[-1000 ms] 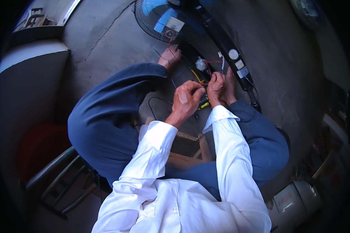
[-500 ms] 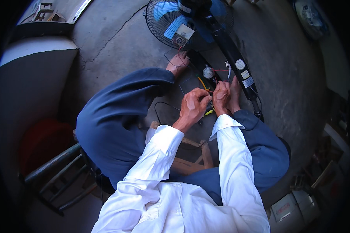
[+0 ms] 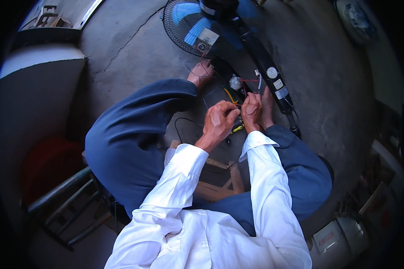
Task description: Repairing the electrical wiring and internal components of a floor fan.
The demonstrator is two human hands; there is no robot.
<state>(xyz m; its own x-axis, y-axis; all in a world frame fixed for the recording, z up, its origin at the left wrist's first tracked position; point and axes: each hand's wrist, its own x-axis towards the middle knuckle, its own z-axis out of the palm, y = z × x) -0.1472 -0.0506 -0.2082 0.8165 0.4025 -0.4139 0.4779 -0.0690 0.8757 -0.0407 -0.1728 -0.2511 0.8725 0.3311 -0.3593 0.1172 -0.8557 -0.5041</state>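
Between my feet, both hands meet over a black fan part with loose wires. My left hand point(image 3: 219, 120) is closed in a pinch, a thin red wire point(image 3: 239, 105) running from its fingertips toward the other hand. My right hand point(image 3: 252, 110) is also closed, its fingers pressed together on the red wire. Just beyond them sits a small round motor-like part point(image 3: 235, 82) with red and white leads, on the opened black casing point(image 3: 224, 69). Pliers with yellow-orange handles point(image 3: 230, 95) lie beside my hands, and a yellow-green tool handle point(image 3: 237, 129) shows below them.
A fan with blue blades and a black grille point(image 3: 184, 27) lies at the far side, its black pole point(image 3: 261, 54) slanting toward my right foot. A small control box point(image 3: 205, 41) rests on the grille. A wooden stool point(image 3: 215, 190) is under me; a metal-barred frame point(image 3: 60, 190) stands left.
The whole view has shifted slightly, so the scene sits a little to the left. Both hands keep their pinch on the wire, with hardly any movement between them.
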